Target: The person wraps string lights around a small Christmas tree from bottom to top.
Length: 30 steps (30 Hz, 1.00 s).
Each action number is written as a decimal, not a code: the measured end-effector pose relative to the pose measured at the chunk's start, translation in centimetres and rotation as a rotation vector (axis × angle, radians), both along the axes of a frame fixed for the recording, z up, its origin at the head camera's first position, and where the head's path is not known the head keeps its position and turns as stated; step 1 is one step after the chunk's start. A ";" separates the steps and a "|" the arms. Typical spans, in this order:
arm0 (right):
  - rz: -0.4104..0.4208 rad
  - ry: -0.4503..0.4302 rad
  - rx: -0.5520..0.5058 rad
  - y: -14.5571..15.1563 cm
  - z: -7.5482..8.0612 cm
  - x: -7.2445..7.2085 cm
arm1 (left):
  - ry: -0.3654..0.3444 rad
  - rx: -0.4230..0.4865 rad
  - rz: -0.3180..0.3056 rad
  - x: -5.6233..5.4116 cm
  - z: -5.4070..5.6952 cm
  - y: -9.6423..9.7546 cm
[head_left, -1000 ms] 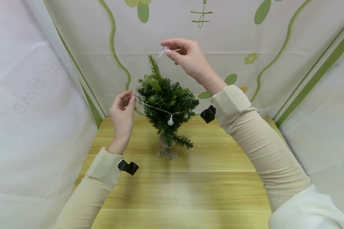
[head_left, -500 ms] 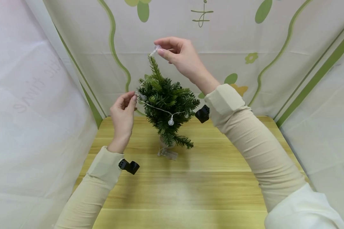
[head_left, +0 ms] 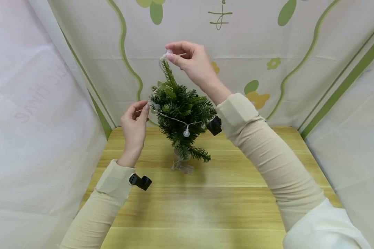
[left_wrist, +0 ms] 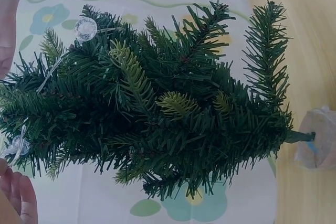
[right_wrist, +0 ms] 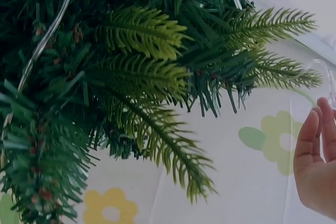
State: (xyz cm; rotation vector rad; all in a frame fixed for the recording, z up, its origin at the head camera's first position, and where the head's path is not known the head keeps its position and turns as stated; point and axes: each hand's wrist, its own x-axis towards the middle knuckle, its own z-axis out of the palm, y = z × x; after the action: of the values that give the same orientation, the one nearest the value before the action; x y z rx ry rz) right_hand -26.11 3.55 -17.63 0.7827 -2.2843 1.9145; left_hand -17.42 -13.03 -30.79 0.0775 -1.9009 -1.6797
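A small artificial Christmas tree (head_left: 184, 107) stands on the table, wound with a string of clear bulb lights (head_left: 186, 132). At its tip, my right hand (head_left: 190, 62) pinches a clear bulb (head_left: 168, 52) between thumb and fingers, and the wire loops beside the top sprig. On the tree's left side my left hand (head_left: 135, 117) pinches the light wire next to another bulb (head_left: 156, 106). In the left wrist view, one bulb (left_wrist: 85, 29) sits among the upper needles. The right wrist view has my right hand's fingers (right_wrist: 310, 145) at its right edge.
A clear battery box (head_left: 185, 168) with a bit of wire lies in front of the tree's wrapped base (left_wrist: 317, 137). White fabric walls (head_left: 237, 38) with flower prints close in the wooden table (head_left: 199, 204) at the back and sides.
My right hand has moved left and slightly down with the bulb, from right of the tree's tip to just above it. The left hand has barely shifted.
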 end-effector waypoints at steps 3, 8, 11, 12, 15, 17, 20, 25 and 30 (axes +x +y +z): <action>-0.001 0.000 -0.030 -0.3 -0.1 0.0 | -0.004 -0.006 -0.002 0.1 0.0 0.0; -0.012 -0.002 -0.046 -0.4 -0.3 0.0 | -0.006 -0.011 -0.006 0.1 0.0 0.1; -0.020 0.001 -0.047 -0.4 -0.4 0.0 | -0.003 -0.010 -0.011 0.0 0.0 0.1; -0.023 0.001 -0.046 -0.4 -0.4 0.0 | -0.004 -0.012 -0.011 0.0 0.0 0.1; -0.037 -0.007 -0.048 -0.2 -0.6 -0.1 | -0.003 -0.012 -0.014 0.0 0.0 0.2; -0.049 -0.015 -0.046 -0.1 -0.7 -0.1 | -0.002 -0.012 -0.015 -0.1 0.0 0.2; -0.071 -0.031 -0.036 0.1 -0.9 -0.2 | -0.004 -0.013 -0.012 -0.1 0.0 0.1; -0.090 -0.065 -0.029 0.5 -1.4 -0.3 | -0.014 -0.010 -0.014 -0.2 0.0 -0.1; -0.078 -0.121 -0.032 0.9 -1.8 -0.4 | -0.013 0.006 -0.017 -0.2 0.2 -0.1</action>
State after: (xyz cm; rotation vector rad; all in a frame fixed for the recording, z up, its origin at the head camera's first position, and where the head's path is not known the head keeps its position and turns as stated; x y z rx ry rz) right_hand -26.49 4.41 -19.46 0.5799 -2.3077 2.0098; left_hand -17.66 -13.18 -30.63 0.0744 -1.9109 -1.7002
